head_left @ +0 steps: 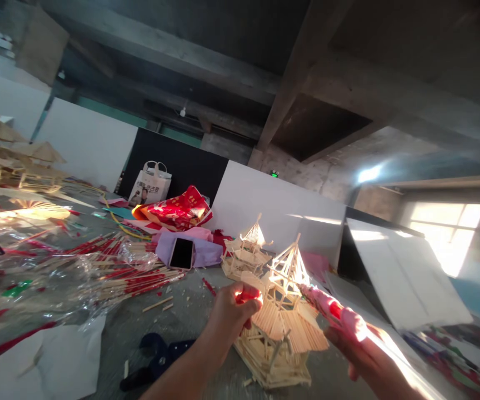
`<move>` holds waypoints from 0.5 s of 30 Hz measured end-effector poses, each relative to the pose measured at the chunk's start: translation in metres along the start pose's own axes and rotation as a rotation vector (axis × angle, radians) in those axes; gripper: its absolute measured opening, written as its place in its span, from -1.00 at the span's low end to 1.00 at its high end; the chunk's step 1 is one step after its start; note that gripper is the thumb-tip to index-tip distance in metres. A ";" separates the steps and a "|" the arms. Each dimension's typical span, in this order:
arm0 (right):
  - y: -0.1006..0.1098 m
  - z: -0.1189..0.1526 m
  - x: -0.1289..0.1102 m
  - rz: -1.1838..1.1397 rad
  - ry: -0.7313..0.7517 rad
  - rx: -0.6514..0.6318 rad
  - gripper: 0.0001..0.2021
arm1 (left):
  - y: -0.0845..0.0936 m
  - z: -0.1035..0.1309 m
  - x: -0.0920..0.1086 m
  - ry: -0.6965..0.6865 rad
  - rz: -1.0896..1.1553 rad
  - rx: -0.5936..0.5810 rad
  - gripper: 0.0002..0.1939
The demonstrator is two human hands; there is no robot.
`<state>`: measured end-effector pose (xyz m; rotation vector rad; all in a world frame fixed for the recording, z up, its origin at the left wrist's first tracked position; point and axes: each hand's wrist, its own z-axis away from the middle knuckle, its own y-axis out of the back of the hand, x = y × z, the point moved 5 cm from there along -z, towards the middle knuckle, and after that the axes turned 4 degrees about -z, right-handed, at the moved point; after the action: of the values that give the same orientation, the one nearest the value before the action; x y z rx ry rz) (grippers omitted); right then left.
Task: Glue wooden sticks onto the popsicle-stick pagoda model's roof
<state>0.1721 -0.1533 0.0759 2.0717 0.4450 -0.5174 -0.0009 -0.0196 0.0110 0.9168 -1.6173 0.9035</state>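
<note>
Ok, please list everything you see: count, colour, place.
Front model: one, pale, centre
Rear model: one, pale, behind it
Far models: several, pale, left
Phone: one, black, centre-left
Bag: one, white, back
Wrapper: one, red, near bag
Sticks: many, red and pale, left
Plastic: some, clear, left
Cutters: one, dark blue, bottom
Paper: some, white, lower left
Panels: several, white or black, behind
Window: one, bright, right
Blurred thing: one, pinkish-red, by right hand
Left hand: one, centre
Right hand: one, right

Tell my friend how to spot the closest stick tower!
Find the middle white panel. Below it, pick the nearer pointy stick tower, between the left hand and right hand. It looks bigger than the similar tower behind it.
</note>
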 end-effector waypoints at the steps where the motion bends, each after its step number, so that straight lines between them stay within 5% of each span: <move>1: 0.000 0.000 0.001 -0.009 -0.014 -0.010 -0.42 | 0.000 0.000 0.000 0.003 0.003 0.001 -0.82; 15: -0.005 0.001 -0.003 -0.030 -0.048 -0.033 -0.42 | -0.002 0.000 -0.006 0.010 0.023 -0.006 -0.79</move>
<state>0.1672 -0.1522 0.0731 2.0194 0.4540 -0.5732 0.0022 -0.0196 0.0059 0.8893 -1.6245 0.9173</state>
